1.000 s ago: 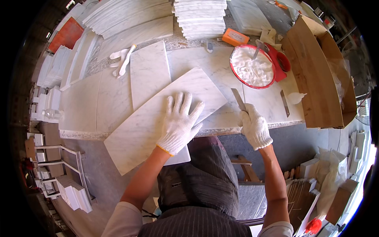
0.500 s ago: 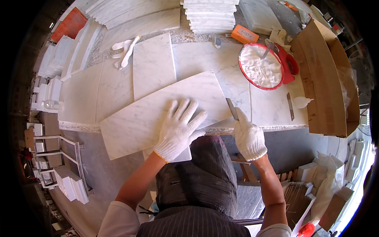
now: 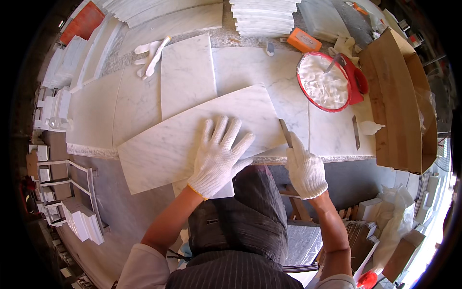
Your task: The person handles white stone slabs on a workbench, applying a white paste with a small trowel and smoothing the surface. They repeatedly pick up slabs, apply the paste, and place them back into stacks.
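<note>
A veined white marble tile (image 3: 161,149) lies at an angle, its near left part overhanging the bench edge. My left hand (image 3: 216,161), in a white knit glove, rests flat on it with spread fingers. The gloved right hand (image 3: 306,169) is closed round a thin flat metal blade (image 3: 285,132), which lies along the tile's right edge. Whether the blade touches that edge, I cannot tell. Behind, another marble tile (image 3: 187,72) is partly covered by the angled one. Below my left wrist, the corner of a further white slab (image 3: 225,191) shows.
Right of the tiles stand a red-rimmed bowl (image 3: 300,83) of white paste, a loose metal blade (image 3: 356,133), a white bulb-shaped object (image 3: 370,128) and an open cardboard box (image 3: 392,96). Spare gloves (image 3: 154,55) lie at left; stacked tiles (image 3: 263,19) and an orange box (image 3: 304,40) are behind.
The view has shifted slightly, so the bench things sit a little differently in the picture. Both hands, the tile and the blade keep nearly the same places relative to each other.
</note>
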`<state>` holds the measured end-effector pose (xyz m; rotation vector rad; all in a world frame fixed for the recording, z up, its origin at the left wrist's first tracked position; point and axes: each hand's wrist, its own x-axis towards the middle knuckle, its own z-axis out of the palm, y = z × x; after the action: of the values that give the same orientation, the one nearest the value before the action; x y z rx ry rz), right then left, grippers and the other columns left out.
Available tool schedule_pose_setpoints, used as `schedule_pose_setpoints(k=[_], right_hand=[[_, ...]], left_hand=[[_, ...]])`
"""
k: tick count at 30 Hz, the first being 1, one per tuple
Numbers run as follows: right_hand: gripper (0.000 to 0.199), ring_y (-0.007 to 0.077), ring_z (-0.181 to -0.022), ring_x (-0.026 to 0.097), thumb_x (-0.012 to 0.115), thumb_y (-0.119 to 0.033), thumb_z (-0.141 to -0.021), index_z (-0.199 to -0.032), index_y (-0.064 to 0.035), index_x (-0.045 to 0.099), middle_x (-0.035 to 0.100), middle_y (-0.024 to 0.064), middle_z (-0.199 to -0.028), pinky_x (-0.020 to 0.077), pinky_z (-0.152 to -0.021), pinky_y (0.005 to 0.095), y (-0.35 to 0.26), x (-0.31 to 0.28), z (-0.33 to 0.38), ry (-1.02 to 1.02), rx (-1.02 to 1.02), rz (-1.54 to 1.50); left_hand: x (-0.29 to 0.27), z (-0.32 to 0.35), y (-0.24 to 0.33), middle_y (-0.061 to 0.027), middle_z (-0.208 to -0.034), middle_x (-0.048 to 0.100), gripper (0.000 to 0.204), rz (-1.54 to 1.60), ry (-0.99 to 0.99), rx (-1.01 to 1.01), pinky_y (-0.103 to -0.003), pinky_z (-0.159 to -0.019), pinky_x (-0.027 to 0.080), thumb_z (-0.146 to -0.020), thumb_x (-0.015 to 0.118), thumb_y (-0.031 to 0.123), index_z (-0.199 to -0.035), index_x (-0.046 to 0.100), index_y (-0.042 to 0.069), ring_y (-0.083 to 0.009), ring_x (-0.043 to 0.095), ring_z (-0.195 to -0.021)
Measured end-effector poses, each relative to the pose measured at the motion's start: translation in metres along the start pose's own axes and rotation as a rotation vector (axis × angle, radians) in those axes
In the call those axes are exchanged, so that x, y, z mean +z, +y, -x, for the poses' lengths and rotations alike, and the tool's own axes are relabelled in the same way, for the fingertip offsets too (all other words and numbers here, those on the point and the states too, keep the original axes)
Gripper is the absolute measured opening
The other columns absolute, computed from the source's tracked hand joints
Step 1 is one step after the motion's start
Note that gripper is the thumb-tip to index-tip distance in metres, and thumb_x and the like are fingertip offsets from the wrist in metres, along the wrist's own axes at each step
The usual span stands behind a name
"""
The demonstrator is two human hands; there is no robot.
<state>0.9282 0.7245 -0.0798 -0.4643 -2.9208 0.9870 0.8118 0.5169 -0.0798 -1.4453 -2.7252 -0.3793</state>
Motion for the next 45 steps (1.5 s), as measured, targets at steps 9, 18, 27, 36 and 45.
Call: schedule_pose_setpoints(k=[9, 18, 27, 36, 45], right_hand=[[0.043, 0.0441, -0.069, 0.063, 0.053, -0.011, -0.092, -0.134, -0.0023, 0.048, 0.063, 0.0263, -0.077, 0.0506, -0.060, 0.0478, 0.006, 0.010, -0.013, -0.017, -0.041, -0.038], [0.043, 0.0237, -0.064, 0.057, 0.048, -0.010, -0.094, -0.136, 0.0019, 0.046, 0.057, 0.0144, -0.072, 0.0488, -0.061, 0.0359, 0.014, 0.020, -0.006, -0.047, -0.032, -0.221], [0.045, 0.0134, -0.062, 0.059, 0.046, -0.014, -0.098, -0.140, 0.0018, 0.042, 0.064, 0.0093, -0.078, 0.0481, -0.058, 0.0275, 0.006, 0.009, 0.003, -0.012, 0.269, -0.545], [0.026, 0.0128, -0.076, 0.066, 0.054, -0.022, -0.100, -0.116, -0.0028, 0.059, 0.069, 0.0100, -0.099, 0.0509, -0.062, 0.0236, 0.032, 0.017, 0.038, 0.201, 0.512, -1.267], [0.027, 0.0088, -0.067, 0.051, 0.064, -0.026, -0.095, -0.112, -0.0039, 0.060, 0.056, 0.0008, -0.086, 0.0418, -0.058, 0.0238, 0.060, 0.009, 0.067, 0.202, 0.356, -1.414]], left_hand=[[-0.001, -0.003, -0.002, -0.0200, -0.136, 0.047, 0.056, 0.003, -0.025, 0.011, -0.062, -0.107, 0.029, -0.073, 0.076, 0.036, -0.123, 0.062, 0.015, -0.0436, 0.041, -0.127], [0.004, -0.001, -0.004, -0.0197, -0.136, 0.048, 0.057, 0.011, 0.012, 0.010, -0.063, -0.106, 0.029, -0.072, 0.078, 0.033, -0.123, 0.061, 0.015, -0.0444, 0.042, -0.126], [-0.001, 0.000, -0.003, -0.0159, -0.137, 0.047, 0.059, -0.015, -0.009, -0.003, -0.059, -0.109, 0.029, -0.077, 0.074, 0.038, -0.129, 0.057, 0.017, -0.0378, 0.041, -0.129], [-0.003, -0.008, 0.007, -0.0173, -0.140, 0.044, 0.070, -0.124, -0.054, -0.043, -0.057, -0.110, 0.028, -0.075, 0.076, 0.035, -0.137, 0.050, 0.014, -0.0399, 0.039, -0.131], [-0.048, -0.011, 0.009, -0.0153, -0.123, 0.054, 0.050, -0.313, -0.089, 0.168, -0.044, -0.097, 0.047, -0.083, 0.061, 0.013, -0.132, 0.050, 0.006, -0.0317, 0.055, -0.115]])
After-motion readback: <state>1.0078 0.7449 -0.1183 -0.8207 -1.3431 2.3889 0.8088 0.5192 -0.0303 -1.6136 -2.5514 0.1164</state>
